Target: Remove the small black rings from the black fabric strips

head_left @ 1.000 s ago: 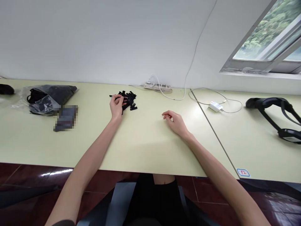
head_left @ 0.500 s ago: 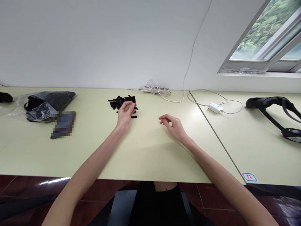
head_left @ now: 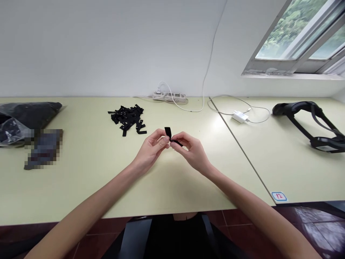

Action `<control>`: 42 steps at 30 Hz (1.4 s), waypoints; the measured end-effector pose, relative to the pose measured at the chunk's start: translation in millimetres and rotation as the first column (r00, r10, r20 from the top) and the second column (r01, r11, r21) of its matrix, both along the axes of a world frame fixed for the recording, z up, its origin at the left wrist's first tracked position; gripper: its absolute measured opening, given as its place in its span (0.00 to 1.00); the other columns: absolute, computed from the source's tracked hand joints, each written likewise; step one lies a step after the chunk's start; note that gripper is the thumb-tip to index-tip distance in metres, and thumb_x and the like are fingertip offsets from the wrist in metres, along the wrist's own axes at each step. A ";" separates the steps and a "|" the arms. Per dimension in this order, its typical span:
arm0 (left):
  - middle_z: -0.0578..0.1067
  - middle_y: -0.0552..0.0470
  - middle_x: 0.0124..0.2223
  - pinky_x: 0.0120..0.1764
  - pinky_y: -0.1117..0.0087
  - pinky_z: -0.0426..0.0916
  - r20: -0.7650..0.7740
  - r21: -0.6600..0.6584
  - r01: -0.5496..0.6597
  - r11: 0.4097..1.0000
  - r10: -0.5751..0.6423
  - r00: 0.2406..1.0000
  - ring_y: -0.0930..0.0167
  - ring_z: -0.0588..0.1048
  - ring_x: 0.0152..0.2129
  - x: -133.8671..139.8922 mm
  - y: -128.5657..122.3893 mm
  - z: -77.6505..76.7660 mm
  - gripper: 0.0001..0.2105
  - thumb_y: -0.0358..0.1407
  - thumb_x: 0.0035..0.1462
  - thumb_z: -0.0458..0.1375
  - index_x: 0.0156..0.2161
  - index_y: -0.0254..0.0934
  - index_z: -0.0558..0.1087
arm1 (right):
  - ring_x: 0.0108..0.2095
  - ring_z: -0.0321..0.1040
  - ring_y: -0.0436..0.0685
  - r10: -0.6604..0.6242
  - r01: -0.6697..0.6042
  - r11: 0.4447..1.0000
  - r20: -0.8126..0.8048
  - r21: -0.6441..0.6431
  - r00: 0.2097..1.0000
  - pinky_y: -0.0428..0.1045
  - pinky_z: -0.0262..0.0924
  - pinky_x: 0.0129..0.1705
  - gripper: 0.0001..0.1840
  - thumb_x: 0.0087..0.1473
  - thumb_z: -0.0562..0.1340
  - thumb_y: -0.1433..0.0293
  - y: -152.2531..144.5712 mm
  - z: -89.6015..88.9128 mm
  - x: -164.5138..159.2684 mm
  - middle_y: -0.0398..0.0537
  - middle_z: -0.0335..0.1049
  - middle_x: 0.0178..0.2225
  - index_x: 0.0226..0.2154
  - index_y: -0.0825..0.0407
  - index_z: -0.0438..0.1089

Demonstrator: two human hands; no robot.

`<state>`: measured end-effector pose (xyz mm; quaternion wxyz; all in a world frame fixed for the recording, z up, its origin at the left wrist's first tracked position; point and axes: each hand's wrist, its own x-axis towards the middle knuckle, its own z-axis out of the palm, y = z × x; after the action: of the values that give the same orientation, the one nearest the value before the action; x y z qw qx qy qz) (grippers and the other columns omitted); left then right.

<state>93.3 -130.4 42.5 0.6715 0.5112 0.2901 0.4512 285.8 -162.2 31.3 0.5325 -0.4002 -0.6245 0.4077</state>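
Observation:
Between my two hands is a short black strip (head_left: 168,132), bent, with one end standing up and the other pointing right. My left hand (head_left: 151,149) pinches it near the bend between thumb and fingers. The part toward the right is pinched by my right hand (head_left: 191,149). Both hands are just above the table, fingertips almost touching. Beyond my left hand lies a loose pile of similar black strips (head_left: 128,117), several of them bent or overlapping. What the strip is made of cannot be made out for certain.
At the back stands a power strip (head_left: 172,97) with a white cable. A white charger (head_left: 239,116) lies to the right, near a black headset (head_left: 309,122). On the left are a black plastic bag (head_left: 35,115) and a blurred dark item (head_left: 44,148). A seam crosses the table (head_left: 107,187).
My left hand has come away from the pile toward the right with a black strip. My right hand has moved left and now grips the strip too. The view has shifted slightly.

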 end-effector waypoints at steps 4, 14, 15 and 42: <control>0.74 0.53 0.38 0.48 0.67 0.73 0.003 -0.066 -0.043 0.997 0.043 0.999 0.70 0.73 0.36 -1.0 1.8 -3.8 0.19 0.51 0.64 0.75 0.38 0.40 0.75 | 0.41 0.80 0.57 -0.018 0.019 1.000 0.012 -0.016 1.000 0.55 0.76 0.49 0.11 0.71 0.68 0.57 2.0 3.0 6.5 0.47 0.83 0.39 0.43 0.47 0.80; 0.76 0.53 0.37 0.33 0.69 0.75 -0.155 0.133 -0.026 0.991 0.046 0.987 0.71 0.75 0.30 -0.9 -2.3 1.8 0.15 0.52 0.65 0.73 0.42 0.44 0.80 | 0.37 0.81 0.57 -0.024 0.025 0.999 0.025 -0.043 0.999 0.54 0.77 0.44 0.10 0.71 0.68 0.57 -0.4 9.4 9.4 0.45 0.81 0.35 0.45 0.45 0.79; 0.76 0.52 0.36 0.30 0.70 0.74 -0.168 0.151 -0.038 0.988 0.064 0.984 0.71 0.76 0.29 -1.8 -2.1 1.7 0.15 0.52 0.65 0.73 0.42 0.43 0.81 | 0.37 0.81 0.57 -0.011 0.010 0.998 -0.020 -0.061 1.000 0.55 0.78 0.44 0.11 0.70 0.68 0.56 -0.2 9.7 9.7 0.44 0.81 0.35 0.46 0.45 0.79; 0.79 0.46 0.55 0.54 0.58 0.84 -0.195 0.301 -0.079 0.950 0.142 0.970 0.62 0.83 0.48 -8.4 -1.8 4.5 0.13 0.45 0.64 0.75 0.49 0.45 0.81 | 0.39 0.82 0.59 -0.204 0.115 0.932 0.237 0.345 0.950 0.58 0.82 0.45 0.06 0.73 0.68 0.61 0.5 3.7 11.3 0.47 0.82 0.40 0.43 0.43 0.79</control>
<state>84.9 -132.2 47.0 0.5273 0.6329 0.3194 0.4684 297.1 -161.7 35.0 0.5335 -0.4077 -0.7148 0.1955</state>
